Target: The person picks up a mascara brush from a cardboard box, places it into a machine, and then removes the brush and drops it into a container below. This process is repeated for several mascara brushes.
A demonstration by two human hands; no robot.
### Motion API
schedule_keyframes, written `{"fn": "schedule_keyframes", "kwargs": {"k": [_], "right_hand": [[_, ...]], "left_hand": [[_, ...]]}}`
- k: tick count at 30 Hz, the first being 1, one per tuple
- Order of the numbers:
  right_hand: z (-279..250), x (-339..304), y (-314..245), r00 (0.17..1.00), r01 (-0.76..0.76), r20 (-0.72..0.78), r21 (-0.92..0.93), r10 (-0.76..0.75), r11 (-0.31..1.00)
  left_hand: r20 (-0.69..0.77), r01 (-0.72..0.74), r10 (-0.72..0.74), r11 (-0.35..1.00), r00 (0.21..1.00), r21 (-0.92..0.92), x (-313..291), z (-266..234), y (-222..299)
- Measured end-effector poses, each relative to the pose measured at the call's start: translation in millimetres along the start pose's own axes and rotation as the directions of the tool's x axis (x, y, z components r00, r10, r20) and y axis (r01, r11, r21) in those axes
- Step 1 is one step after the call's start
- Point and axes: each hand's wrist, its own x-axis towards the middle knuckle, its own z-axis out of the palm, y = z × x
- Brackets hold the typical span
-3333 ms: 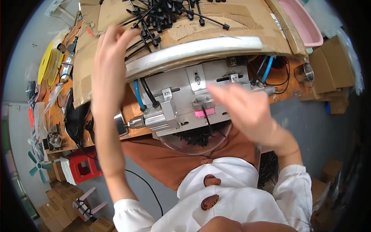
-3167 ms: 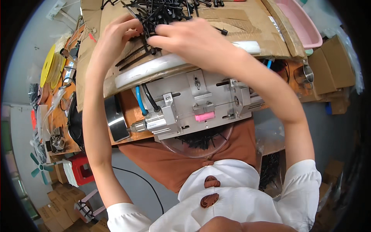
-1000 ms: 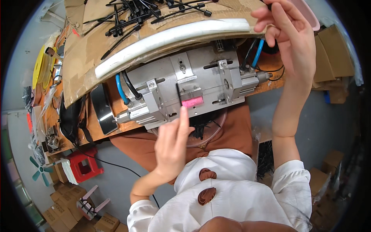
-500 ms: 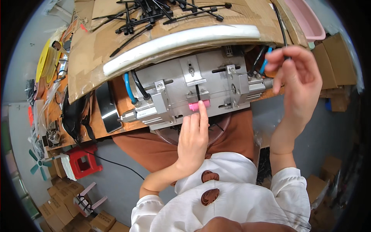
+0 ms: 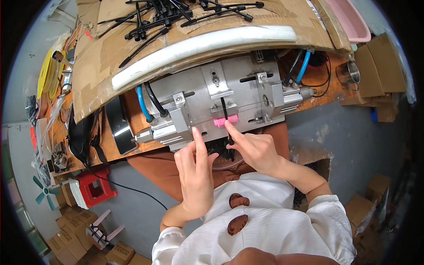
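A slim black rod (image 5: pixel 224 106) lies in the middle notch of the metal fixture (image 5: pixel 168 90) and runs over a pink block (image 5: pixel 219 122) at the plate's near edge. My right hand (image 5: pixel 260 152) has its index fingertip on the rod at the pink block, with the thumb below, seemingly pinching the rod's near end. My left hand (image 5: pixel 194 176) is just left of it, index finger pointing up and thumb apart, with nothing in it. Below the fixture, between my legs, black pieces (image 5: pixel 221 150) sit in a clear bowl, partly hidden by my hands.
Metal cylinders (image 5: pixel 165 132) with blue and black hoses flank the plate. Behind are a white foam strip (image 5: pixel 203 51) and cardboard (image 5: pixel 99 84) bearing several black rods (image 5: pixel 161 20). A phone (image 5: pixel 119 126) lies left, a metal cup (image 5: pixel 351 73) right. A red stool (image 5: pixel 97 187) stands on the floor.
My right hand has come down from the upper right to the pink block, bringing a black rod. My left hand has drawn back from the block, down and to the left.
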Motion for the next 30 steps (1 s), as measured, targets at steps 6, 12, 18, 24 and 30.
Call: {"fn": "schedule_keyframes", "kwargs": {"k": [6, 12, 18, 24, 30], "right_hand": [[-8, 0, -3, 1.0, -0.03, 0.005, -0.035, 0.03, 0.999], [-76, 74, 10, 0.937, 0.253, -0.155, -0.311, -0.312, 0.916], [-137, 195, 72, 0.912, 0.265, -0.031, -0.717, -0.409, 0.644], [-146, 223, 79, 0.909, 0.305, 0.038, -0.739, -0.414, 0.601], [-164, 190, 60, 0.955, -0.115, -0.269, 0.042, 0.122, 0.992]], "left_hand": [[-0.201, -0.045, 0.058, 0.997, 0.978, 0.066, 61, -31, -16], [-0.233, -0.079, 0.094, 0.994, 0.968, 0.074, 192, -58, -67], [0.221, -0.019, 0.055, 0.987, 0.974, -0.16, 259, -88, -81], [0.318, 0.085, 0.069, 0.89, 0.946, -0.448, 312, -189, -118], [-0.209, -0.222, 0.185, 0.96, 0.96, -0.172, 136, -88, -30]]}}
